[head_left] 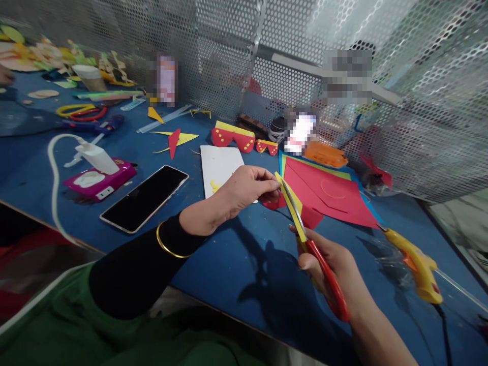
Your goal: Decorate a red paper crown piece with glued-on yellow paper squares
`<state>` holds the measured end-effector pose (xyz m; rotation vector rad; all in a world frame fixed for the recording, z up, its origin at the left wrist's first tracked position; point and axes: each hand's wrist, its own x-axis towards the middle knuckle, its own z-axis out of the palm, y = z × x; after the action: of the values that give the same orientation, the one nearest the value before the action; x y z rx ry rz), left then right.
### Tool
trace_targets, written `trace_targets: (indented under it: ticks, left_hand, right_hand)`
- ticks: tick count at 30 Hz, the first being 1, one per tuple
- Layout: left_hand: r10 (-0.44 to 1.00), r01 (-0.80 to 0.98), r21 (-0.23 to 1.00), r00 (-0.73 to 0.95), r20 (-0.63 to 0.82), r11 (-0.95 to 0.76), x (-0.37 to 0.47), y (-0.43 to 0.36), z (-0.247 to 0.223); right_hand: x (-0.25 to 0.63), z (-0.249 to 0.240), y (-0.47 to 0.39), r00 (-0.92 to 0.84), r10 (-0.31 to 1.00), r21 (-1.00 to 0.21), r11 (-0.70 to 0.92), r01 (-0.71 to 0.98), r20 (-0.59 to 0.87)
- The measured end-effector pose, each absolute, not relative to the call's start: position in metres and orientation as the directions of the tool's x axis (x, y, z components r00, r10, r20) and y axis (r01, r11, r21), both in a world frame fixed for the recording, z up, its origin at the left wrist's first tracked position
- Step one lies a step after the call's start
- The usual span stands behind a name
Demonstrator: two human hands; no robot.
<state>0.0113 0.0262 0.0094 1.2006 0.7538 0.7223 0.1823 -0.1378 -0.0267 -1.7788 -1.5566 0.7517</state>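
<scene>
To the right of the white sheet [223, 161], a piece of yellow paper [297, 202] lies along the blades of the scissors [313, 251], which hide part of it, so the cut edge is hard to make out. The left hand [244, 190] covers the sheet's near right corner; its thumb and forefinger are pinched together on the paper's far end, the other fingers curled and partly hidden. Nearer and right of the sheet, the right hand [339, 256] is wrapped round the scissors' red handle; I cannot tell how the fingers sit inside the loops. Farther right of the sheet, red paper [331, 190] overlaps other coloured sheets, leaving only their edges visible. Beyond the sheet and to its right, a lit screen [301, 132] is pixelated past reading.
</scene>
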Motion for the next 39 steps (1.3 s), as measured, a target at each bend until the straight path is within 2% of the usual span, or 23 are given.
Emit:
trace_targets:
  ticks: [9,12,18,26,32,39]
  left_hand:
    - [0.820,-0.090,0.970,0.556,-0.139,0.225,0.0118,0.0249,0.0118]
    - [0.820,-0.098,0.967,0.554,-0.144,0.236,0.0119,0.0253,0.0107]
    - [0.818,-0.106,0.959,0.553,-0.161,0.261,0.0118,0.0257,0.0102]
    - [0.810,-0.105,0.956,0.562,-0.169,0.272,0.0104,0.0268,0.0102]
    - [0.822,-0.102,0.965,0.551,-0.146,0.240,0.0102,0.0290,0.0080]
    - [0.836,-0.132,0.970,0.540,-0.103,0.205,0.0112,0.0295,0.0076]
  right_hand:
    - [0.1841,-0.0310,-0.1375,0.130,0.991,-0.745,-0.067,0.664,0.026]
    - [0.1831,-0.0301,-0.1371,0.151,0.988,-0.752,-0.088,0.653,0.016]
    - [0.1842,-0.0301,-0.1352,0.083,0.996,-0.749,-0.045,0.661,0.013]
    - [0.1798,-0.0252,-0.1360,0.116,0.993,-0.767,-0.069,0.638,0.007]
    - [0.1833,-0.0273,-0.1350,0.101,0.992,-0.724,-0.012,0.690,0.080]
    - [0.1841,-0.0257,-0.1325,0.088,0.996,-0.723,-0.037,0.690,0.034]
